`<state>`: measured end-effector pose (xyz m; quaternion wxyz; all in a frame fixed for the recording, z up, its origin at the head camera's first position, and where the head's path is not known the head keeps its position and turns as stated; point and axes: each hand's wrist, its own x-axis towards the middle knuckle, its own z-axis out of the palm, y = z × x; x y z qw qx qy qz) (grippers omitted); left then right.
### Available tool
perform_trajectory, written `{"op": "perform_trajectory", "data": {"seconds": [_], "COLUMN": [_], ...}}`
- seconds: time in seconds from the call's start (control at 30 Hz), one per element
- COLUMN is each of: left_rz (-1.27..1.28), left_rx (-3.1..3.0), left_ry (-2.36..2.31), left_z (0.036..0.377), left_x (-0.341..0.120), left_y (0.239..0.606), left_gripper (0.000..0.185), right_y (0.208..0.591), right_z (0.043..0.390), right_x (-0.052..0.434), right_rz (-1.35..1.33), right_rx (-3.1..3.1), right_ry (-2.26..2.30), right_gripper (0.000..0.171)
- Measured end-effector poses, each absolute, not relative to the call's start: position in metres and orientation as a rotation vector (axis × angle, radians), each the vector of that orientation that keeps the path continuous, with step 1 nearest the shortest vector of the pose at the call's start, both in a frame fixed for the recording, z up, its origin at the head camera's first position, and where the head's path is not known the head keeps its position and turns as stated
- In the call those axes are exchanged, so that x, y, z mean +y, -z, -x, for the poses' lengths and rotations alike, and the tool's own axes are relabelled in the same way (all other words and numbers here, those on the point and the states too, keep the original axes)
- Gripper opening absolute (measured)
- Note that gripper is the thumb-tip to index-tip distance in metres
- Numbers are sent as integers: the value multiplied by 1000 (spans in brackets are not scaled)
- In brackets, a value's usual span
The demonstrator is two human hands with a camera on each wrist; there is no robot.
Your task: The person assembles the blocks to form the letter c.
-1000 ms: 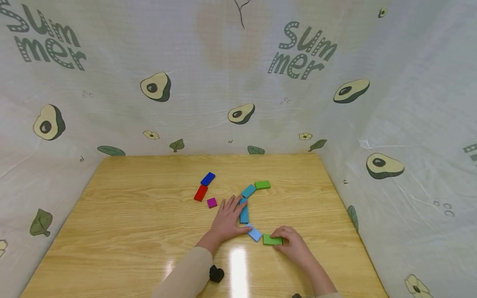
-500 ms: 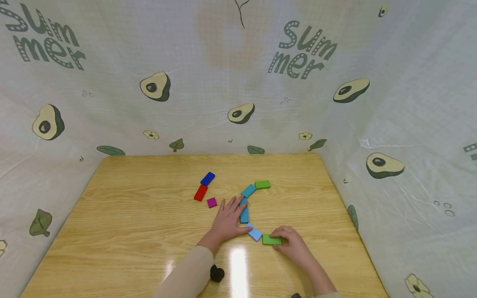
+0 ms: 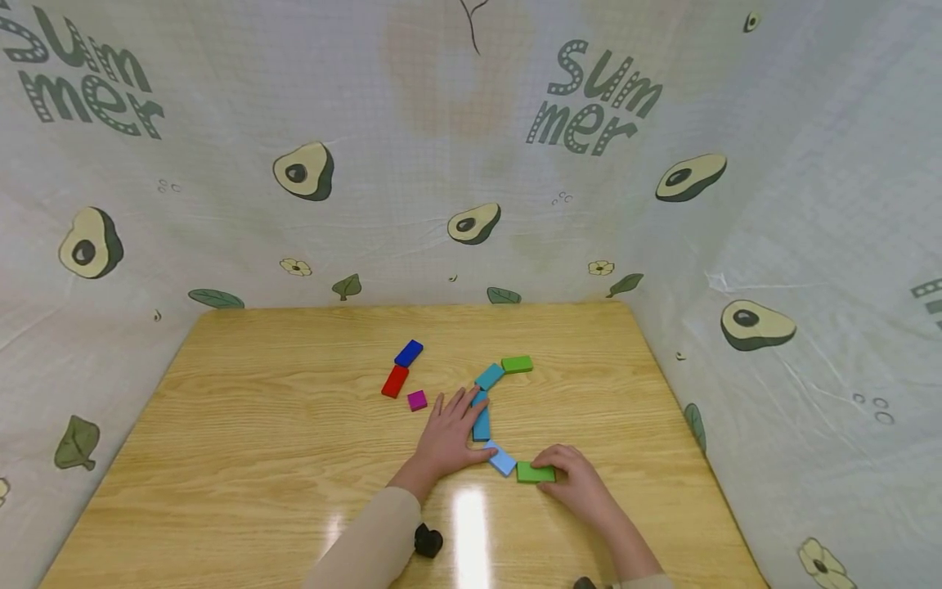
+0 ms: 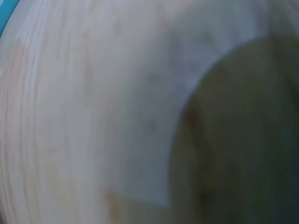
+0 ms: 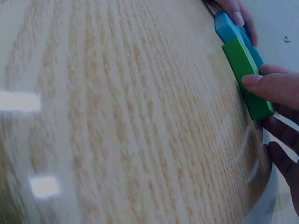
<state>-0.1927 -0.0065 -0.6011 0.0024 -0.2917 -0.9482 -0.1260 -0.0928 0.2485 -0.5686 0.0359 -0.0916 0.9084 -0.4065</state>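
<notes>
Closest to the wearer, a beige left sleeve [image 3: 371,536] reaches over the wood-grain bench [image 3: 257,466] with a small black object [image 3: 428,541] beside its cuff, and a streak of glare lies on the surface to the right of that. The right hand [image 3: 577,484] pinches the near green block [image 3: 525,472] between thumb and fingers; the block lies flat, its long side running left to right. Its left end is just beside the light-blue block [image 3: 504,460], which lies slanted; whether the two touch I cannot tell. The left hand [image 3: 447,435] is spread wide, palm down, its thumb on the light-blue block and its index finger over the far part of the longer blue block [image 3: 482,424]. The left wrist view is mostly blurred bench, with a strip of blue in its upper left corner. Left of that hand's fingertips is a square magenta block [image 3: 417,401], apart from the others. Farther off lies the red block [image 3: 395,381], tilted, and past the blue block a teal block [image 3: 490,376] angles up toward the far green block [image 3: 518,364]. The dark-blue block [image 3: 409,353] continues from the red one's far end. Behind the bench hangs a pale cloth [image 3: 397,245] printed with avocados, leaves and the word "summer".
</notes>
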Motion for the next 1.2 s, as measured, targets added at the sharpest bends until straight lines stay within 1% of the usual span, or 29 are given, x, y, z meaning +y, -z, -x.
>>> {"op": "perform_trajectory", "data": {"seconds": [0.93,1.1,1.2], "left_rz": [916,901,914], "left_rx": [-2944,-2949,-2931], "left_ry": [409,469,507], "left_z": [192,191,192], "left_x": [-7,-8,-10], "left_y": [600,599,595], "left_gripper": [94,96,96], "right_y": [566,561,551], "right_z": [94,98,107], "right_x": [249,250,251], "right_rz": [308,336,358], "right_rx": [2773,2793,2817], "right_ry": [1235,1228,1235], "right_gripper": [33,34,32]}}
